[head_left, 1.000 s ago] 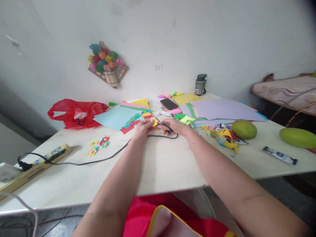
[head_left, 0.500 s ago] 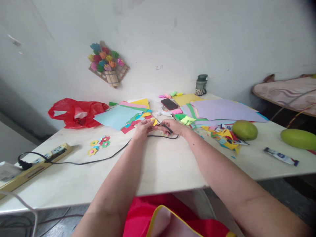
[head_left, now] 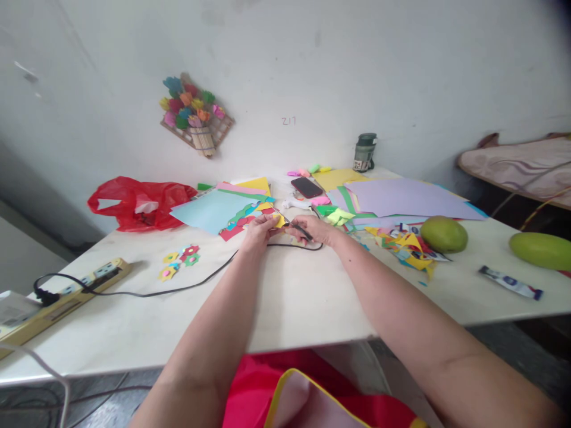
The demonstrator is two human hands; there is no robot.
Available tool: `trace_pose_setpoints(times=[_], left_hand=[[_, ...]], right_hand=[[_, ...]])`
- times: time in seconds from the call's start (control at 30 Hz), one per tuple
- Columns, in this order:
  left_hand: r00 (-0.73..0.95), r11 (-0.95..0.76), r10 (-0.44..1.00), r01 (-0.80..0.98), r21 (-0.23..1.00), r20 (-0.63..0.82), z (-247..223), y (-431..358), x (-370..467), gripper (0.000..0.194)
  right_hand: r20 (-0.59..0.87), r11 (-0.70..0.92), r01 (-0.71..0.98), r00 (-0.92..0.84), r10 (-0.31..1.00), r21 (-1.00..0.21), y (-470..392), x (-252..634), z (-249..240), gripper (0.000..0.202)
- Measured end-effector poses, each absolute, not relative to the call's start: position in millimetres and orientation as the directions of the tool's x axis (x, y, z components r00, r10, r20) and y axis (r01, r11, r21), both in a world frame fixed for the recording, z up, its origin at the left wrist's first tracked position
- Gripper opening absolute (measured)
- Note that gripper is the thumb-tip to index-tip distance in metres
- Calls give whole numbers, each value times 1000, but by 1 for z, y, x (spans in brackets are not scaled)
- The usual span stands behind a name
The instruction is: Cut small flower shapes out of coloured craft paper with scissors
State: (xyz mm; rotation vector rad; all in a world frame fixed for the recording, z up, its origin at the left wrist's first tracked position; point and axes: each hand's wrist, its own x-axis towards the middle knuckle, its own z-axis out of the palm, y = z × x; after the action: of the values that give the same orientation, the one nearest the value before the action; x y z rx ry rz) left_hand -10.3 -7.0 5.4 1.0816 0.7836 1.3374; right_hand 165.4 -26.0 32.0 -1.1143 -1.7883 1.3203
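While both hands work at the centre of the frame, the left hand pinches a small yellow paper piece between thumb and fingers, and the right hand grips one pair of metal scissors with black handles. The paper piece is located between the hands, at the scissor blades; whether the blades touch it cannot be determined.

The white rectangular table has its front edge running across the lower frame. A stretch of tabletop between the forearms extends to that edge. Immediately below the hands, one thin black cable crosses the surface, limiting movement there. To the right of the right wrist lies a heap of multicoloured paper scraps.

Count of items: two green oval fruits, at the right, the second near the frame edge; one white-and-blue tube, lower right; one dark phone, above the hands; one dark green bottle, upper right; one red plastic bag, left; one cream power strip, lower left; at least four coloured paper flowers, centre left.
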Motion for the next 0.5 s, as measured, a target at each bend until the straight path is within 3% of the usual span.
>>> trace_pose_setpoints(times=[0.27,0.5], left_hand=[[133,-107,978,-341,934,161,2,-4,-12,32],[113,-99,983,-351,931,147,7,-8,-9,33]], right_hand=[[-21,95,246,-432,902,-965,-29,163,34,25],[18,161,261,-475,880,-952,-19,166,21,29]])
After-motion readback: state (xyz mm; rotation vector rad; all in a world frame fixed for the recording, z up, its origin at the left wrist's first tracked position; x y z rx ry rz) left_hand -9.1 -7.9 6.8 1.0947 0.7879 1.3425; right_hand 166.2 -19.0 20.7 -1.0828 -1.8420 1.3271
